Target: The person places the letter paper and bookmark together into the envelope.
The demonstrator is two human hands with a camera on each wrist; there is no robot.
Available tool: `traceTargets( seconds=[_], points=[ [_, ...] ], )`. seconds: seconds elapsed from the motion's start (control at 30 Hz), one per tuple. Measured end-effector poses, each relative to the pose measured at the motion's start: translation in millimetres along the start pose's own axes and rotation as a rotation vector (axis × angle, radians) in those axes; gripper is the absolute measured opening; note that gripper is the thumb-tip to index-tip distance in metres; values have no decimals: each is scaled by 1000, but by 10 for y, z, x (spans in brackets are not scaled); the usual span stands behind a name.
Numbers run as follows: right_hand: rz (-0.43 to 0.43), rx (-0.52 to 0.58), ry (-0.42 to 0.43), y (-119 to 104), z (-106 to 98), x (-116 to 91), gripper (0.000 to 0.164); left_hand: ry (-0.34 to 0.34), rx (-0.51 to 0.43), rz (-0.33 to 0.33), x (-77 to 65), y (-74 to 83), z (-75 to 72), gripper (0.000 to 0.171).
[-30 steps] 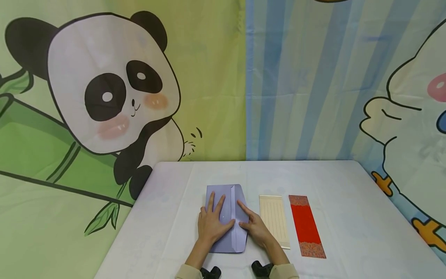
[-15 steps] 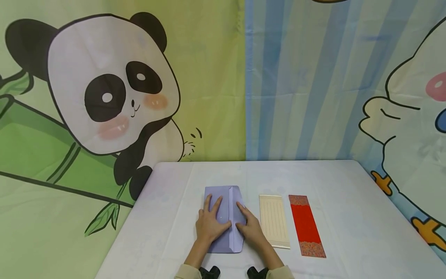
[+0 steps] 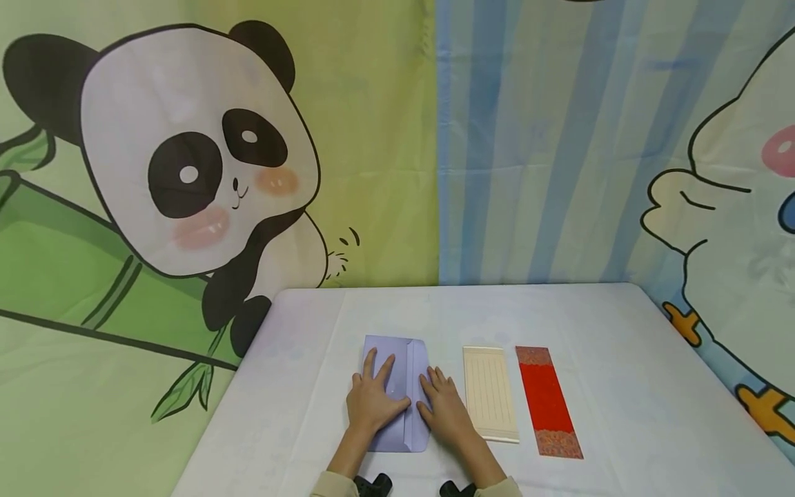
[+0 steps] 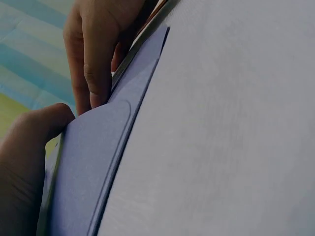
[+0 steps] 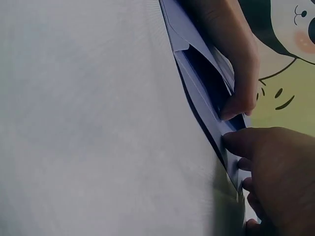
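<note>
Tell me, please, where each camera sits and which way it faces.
Head: worn on the head, facing forward and down at the purple envelope; left hand, right hand and sleeves show.
Left wrist: worn there, facing past the envelope toward the striped curtain; both hands show.
Right wrist: likewise, toward the panda curtain; both hands show.
Wrist views share the envelope and white tablecloth.

Curtained-off space: panda curtain (image 3: 366, 152), blue-striped curtain (image 3: 528, 152), white table (image 3: 640, 373).

The table (image 3: 646, 373) here is white-covered. On it lie a lavender envelope (image 3: 400, 376), a cream ruled card (image 3: 491, 393) and a red strip (image 3: 549, 402)
</note>
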State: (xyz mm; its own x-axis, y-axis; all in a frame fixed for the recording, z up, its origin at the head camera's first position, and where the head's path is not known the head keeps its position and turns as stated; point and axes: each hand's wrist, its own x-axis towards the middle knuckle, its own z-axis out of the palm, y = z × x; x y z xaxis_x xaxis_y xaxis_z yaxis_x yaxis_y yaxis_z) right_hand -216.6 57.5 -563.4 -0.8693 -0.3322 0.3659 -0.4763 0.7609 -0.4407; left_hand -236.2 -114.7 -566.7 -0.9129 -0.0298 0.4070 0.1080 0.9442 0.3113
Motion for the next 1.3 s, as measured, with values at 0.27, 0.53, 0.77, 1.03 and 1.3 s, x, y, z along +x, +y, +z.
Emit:
traceTargets(
  seconds=[0.27, 0.53, 0.77, 1.03, 1.3],
  points=[
    [81, 3, 192, 162, -169, -36, 52, 15, -8, -8, 6, -2, 11, 88],
    [478, -53, 212, 521, -480, -185, 68, -3, -28, -25, 10, -10, -2, 89],
    [493, -69, 224, 576, -456, -273, 68, 3, -28, -21, 4, -7, 0, 89],
    [394, -21, 381, 630, -381, -292, 67, 19, -29, -20, 2, -7, -9, 88],
    [480, 201, 386, 638, -444, -267, 58, 28, -21, -6, -4, -9, 3, 88]
  ],
)
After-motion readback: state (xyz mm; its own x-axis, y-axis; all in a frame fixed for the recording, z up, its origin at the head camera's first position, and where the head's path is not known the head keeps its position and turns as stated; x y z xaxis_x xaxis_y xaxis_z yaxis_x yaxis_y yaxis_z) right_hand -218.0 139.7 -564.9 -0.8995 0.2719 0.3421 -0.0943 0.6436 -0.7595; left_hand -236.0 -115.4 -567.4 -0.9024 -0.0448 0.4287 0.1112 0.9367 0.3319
